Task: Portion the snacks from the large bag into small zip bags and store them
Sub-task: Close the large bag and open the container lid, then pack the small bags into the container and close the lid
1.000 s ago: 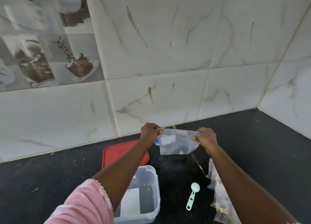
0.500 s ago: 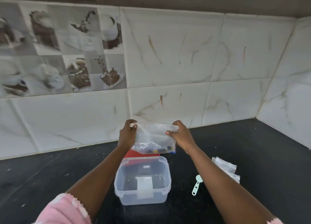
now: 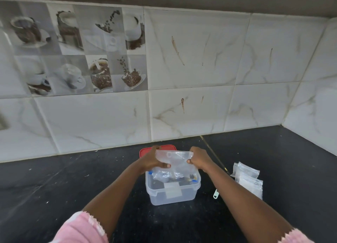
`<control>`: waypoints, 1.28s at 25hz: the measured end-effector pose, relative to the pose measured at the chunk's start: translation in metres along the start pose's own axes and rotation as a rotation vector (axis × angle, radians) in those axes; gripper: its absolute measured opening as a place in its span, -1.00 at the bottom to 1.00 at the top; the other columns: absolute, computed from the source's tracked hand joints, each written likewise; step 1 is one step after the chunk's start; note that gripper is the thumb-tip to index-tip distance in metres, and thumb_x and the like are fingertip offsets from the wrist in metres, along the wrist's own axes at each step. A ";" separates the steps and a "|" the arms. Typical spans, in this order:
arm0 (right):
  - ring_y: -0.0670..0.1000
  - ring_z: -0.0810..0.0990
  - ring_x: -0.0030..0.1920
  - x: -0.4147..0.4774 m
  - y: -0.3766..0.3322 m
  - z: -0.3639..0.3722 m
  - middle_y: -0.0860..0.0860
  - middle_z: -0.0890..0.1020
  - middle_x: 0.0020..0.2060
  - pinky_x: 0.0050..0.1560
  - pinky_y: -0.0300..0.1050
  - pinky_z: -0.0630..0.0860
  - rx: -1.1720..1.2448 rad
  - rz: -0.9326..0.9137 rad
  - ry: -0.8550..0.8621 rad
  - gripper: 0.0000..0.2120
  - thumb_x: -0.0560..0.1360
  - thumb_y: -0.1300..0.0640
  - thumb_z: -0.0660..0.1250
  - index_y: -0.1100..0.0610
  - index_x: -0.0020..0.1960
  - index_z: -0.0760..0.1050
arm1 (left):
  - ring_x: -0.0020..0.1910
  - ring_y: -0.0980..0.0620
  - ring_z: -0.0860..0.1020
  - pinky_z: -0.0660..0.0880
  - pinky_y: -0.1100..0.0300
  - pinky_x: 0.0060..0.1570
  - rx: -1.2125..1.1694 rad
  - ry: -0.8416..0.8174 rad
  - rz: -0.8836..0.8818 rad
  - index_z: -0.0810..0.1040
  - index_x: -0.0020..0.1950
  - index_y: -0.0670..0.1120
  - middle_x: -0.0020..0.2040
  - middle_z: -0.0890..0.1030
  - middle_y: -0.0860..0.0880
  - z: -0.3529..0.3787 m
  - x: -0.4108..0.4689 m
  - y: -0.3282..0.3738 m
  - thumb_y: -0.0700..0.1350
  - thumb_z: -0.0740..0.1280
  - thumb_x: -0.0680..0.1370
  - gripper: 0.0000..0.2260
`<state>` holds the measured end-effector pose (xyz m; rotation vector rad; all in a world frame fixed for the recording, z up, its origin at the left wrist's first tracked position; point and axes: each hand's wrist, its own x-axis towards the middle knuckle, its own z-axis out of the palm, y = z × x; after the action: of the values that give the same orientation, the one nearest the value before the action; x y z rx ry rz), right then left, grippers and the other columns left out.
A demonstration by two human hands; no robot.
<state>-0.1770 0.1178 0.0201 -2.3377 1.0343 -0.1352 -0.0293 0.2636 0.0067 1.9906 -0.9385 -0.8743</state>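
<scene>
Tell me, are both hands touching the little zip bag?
Touching. The head view shows the left hand and right hand each gripping an upper corner of the zip bag.

My arms reach forward side by side; left hand [image 3: 151, 160] and right hand [image 3: 200, 159] each pinch one side of the bag [image 3: 176, 162].

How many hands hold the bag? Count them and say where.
2: left hand grips the bag at its left edge, right hand at its right, over the tub.
</scene>
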 end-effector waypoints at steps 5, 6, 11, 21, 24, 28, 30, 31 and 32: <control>0.09 0.58 0.12 0.007 0.017 -0.009 0.12 0.60 0.13 -0.03 -0.22 0.39 -0.154 -0.033 -0.006 -0.63 0.39 0.21 0.46 0.23 0.17 0.52 | 0.03 0.01 0.41 0.38 0.19 0.02 0.507 -0.085 0.093 0.23 0.35 -0.12 0.20 0.47 -0.10 0.026 0.011 0.013 -0.06 0.57 0.31 -0.26; 0.10 0.58 0.13 0.008 0.018 -0.006 0.13 0.59 0.15 0.02 -0.21 0.41 -0.208 -0.054 -0.021 -0.61 0.39 0.22 0.46 0.23 0.19 0.52 | 0.02 0.00 0.42 0.40 0.19 0.01 0.604 -0.114 0.088 0.25 0.34 -0.13 0.19 0.48 -0.10 0.031 0.013 0.015 -0.04 0.56 0.31 -0.27; 0.12 0.45 0.26 0.010 0.019 0.021 0.14 0.40 0.28 0.24 -0.05 0.45 -0.566 -0.135 0.038 -0.52 0.42 0.18 0.45 0.23 0.30 0.45 | 0.18 -0.04 0.49 0.49 0.14 0.15 1.015 -0.021 0.062 0.30 0.36 -0.10 0.26 0.49 -0.08 0.055 0.026 0.014 0.04 0.52 0.36 -0.32; 0.13 0.43 0.27 0.018 0.032 0.025 0.12 0.39 0.27 0.28 0.02 0.38 -0.455 -0.184 0.232 -0.55 0.45 0.00 0.40 0.10 0.28 0.42 | 0.16 -0.06 0.56 0.51 0.17 0.04 1.161 0.225 -0.017 0.32 0.39 -0.14 0.21 0.55 -0.09 0.077 0.030 0.054 -0.13 0.42 0.49 -0.49; 0.12 0.54 0.09 0.009 0.058 0.000 0.13 0.50 0.10 0.17 -0.04 0.47 -0.071 -0.101 0.409 -0.75 0.45 0.07 0.38 0.17 0.07 0.55 | 0.16 -0.15 0.56 0.49 0.10 0.04 1.056 0.301 0.166 0.40 0.27 -0.17 0.16 0.55 -0.14 0.100 0.032 0.101 -0.23 0.25 0.57 -0.73; 0.17 0.56 0.02 -0.019 0.127 -0.031 0.20 0.52 0.07 0.05 -0.06 0.47 0.232 0.325 0.589 -0.81 0.44 0.18 0.40 0.24 0.01 0.55 | 0.11 -0.16 0.57 0.48 0.06 0.11 0.637 0.122 0.241 0.54 0.14 -0.19 0.12 0.59 -0.19 0.164 0.042 0.130 -0.20 0.22 0.57 -0.80; 0.22 0.53 0.11 -0.039 0.162 -0.034 0.22 0.48 0.14 0.11 -0.01 0.46 0.220 0.549 0.582 -0.71 0.46 0.13 0.37 0.24 0.13 0.49 | 0.11 -0.11 0.59 0.46 0.15 0.13 0.509 -0.046 0.217 0.61 0.09 -0.22 0.11 0.62 -0.19 0.201 0.050 0.124 -0.25 0.23 0.55 -0.80; 0.24 0.51 0.15 -0.047 0.175 -0.032 0.22 0.46 0.17 0.13 0.02 0.46 0.225 0.634 0.556 -0.63 0.46 0.09 0.38 0.24 0.18 0.44 | 0.13 -0.10 0.58 0.45 0.17 0.14 0.490 -0.111 0.198 0.61 0.09 -0.23 0.13 0.62 -0.19 0.216 0.053 0.118 -0.26 0.22 0.55 -0.78; 0.25 0.50 0.18 -0.054 0.187 -0.030 0.22 0.47 0.18 0.14 0.04 0.46 0.266 0.697 0.527 -0.57 0.44 0.06 0.40 0.25 0.21 0.40 | 0.15 -0.10 0.56 0.44 0.17 0.15 0.481 -0.152 0.183 0.61 0.11 -0.23 0.16 0.61 -0.18 0.230 0.056 0.113 -0.27 0.19 0.55 -0.76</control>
<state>-0.3449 0.0419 -0.0487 -1.6165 1.8907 -0.5902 -0.2228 0.0897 -0.0236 2.2054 -1.5067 -0.7529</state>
